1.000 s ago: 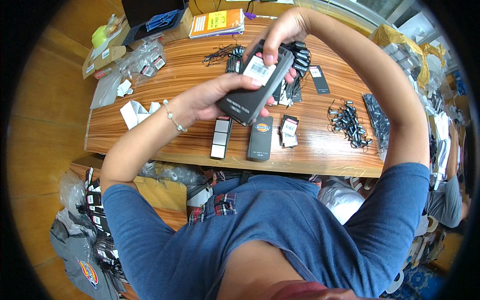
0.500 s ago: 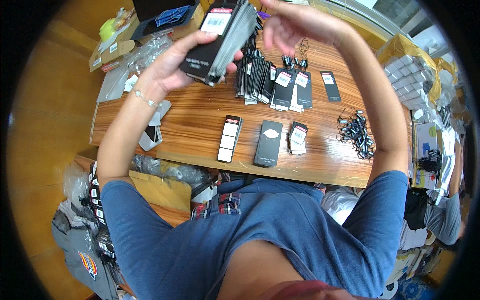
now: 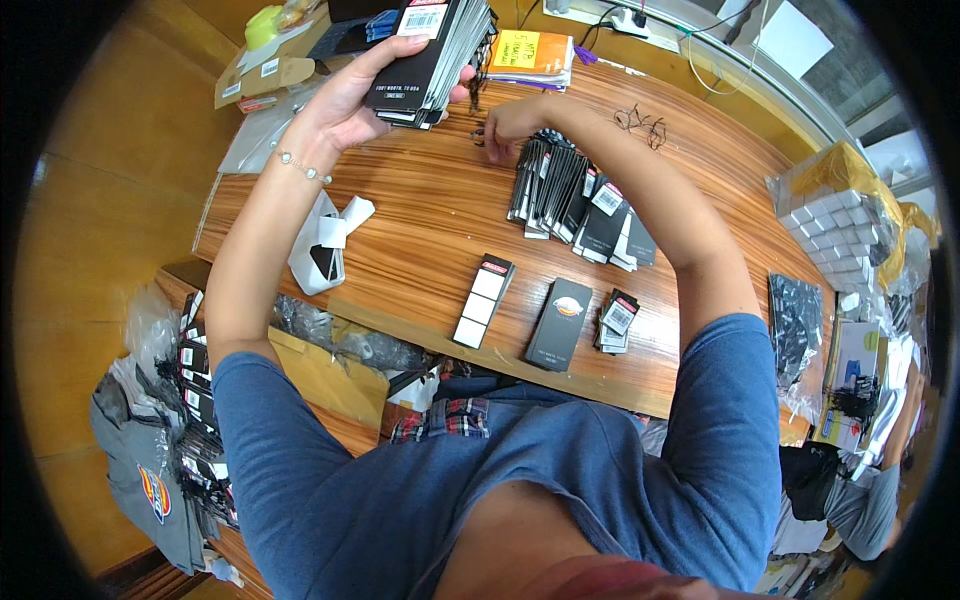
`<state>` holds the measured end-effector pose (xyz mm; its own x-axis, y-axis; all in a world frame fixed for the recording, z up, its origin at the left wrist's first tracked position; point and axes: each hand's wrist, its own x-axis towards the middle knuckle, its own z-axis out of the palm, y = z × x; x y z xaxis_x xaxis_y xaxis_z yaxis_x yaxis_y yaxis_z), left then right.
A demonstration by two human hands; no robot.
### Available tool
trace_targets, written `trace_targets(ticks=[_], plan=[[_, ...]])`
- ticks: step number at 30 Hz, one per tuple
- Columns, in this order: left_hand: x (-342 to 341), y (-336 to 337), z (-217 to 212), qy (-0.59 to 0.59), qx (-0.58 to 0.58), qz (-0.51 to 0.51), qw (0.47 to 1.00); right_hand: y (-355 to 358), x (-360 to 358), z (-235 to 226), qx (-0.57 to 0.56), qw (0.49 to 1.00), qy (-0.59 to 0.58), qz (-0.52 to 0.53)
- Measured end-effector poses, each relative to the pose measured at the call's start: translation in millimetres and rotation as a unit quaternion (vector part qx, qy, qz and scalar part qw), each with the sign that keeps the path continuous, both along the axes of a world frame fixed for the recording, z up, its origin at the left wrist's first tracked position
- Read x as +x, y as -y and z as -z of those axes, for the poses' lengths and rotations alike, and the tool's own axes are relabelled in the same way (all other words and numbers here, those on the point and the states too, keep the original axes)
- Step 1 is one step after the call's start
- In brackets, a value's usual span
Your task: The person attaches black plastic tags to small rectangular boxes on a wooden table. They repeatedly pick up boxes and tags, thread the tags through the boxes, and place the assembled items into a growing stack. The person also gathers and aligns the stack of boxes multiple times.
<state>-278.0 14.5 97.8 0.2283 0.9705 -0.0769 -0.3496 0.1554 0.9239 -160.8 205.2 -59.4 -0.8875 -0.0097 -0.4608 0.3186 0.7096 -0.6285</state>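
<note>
My left hand (image 3: 350,105) is closed round a thick stack of black hang tags (image 3: 440,60) with white barcode stickers, held up over the far left of the table. Just to its right, my right hand (image 3: 518,122) reaches down with bent fingers drawn together by the corded far end of a fanned row of black hang tags (image 3: 550,185). Dark cord shows at its fingertips, but what they pinch is too small to make out. Closer to me lie a strip-like stack of tags with white panels (image 3: 485,300), a dark grey tag stack (image 3: 560,325) and a small barcoded tag pile (image 3: 618,320).
A white box-like holder (image 3: 318,250) stands at the table's left. Behind are an orange packet with a yellow note (image 3: 530,55) and a power strip (image 3: 630,20). Wrapped white boxes (image 3: 835,220) and a dark plastic-wrapped bundle (image 3: 797,330) are at right. Another person's arm (image 3: 900,425) shows at far right.
My right hand has come down from the air to the cords of the fanned tags. The left hand still holds its stack. The whole view has shifted and turned a little.
</note>
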Motion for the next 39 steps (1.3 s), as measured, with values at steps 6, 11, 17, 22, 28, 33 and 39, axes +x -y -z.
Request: trace_targets(ticks=[6,11,17,22,28,33,39], plan=[[-2.5,7.3,2.9,0.003,0.004,0.001,1.0,-41.4,-6.2,13.3,0.074,0.996,-0.05,0.019],[-9.9,5.5,13.4,0.002,-0.01,-0.015,1.0,-61.8,6.0,3.4,0.162,0.976,-0.074,0.126],[-17.1,-4.4,27.9,0.011,-0.013,-0.009,1.0,-33.8,15.5,5.0,0.128,0.989,-0.06,0.04],[-15.2,-11.0,35.4,0.007,-0.024,-0.002,1.0,-58.6,27.2,8.4,0.228,0.966,-0.078,0.092],[-7.6,-13.9,40.6,-0.004,-0.039,-0.017,0.999,-61.2,45.8,17.1,0.26,0.95,-0.146,0.088],[-2.6,-19.3,45.8,0.003,-0.049,0.003,0.999,-66.3,60.6,19.2,0.409,0.885,-0.187,0.118],[-7.3,-34.4,51.3,-0.007,-0.064,0.011,0.998,-32.5,64.4,-26.2,-0.08,0.889,-0.227,0.388]])
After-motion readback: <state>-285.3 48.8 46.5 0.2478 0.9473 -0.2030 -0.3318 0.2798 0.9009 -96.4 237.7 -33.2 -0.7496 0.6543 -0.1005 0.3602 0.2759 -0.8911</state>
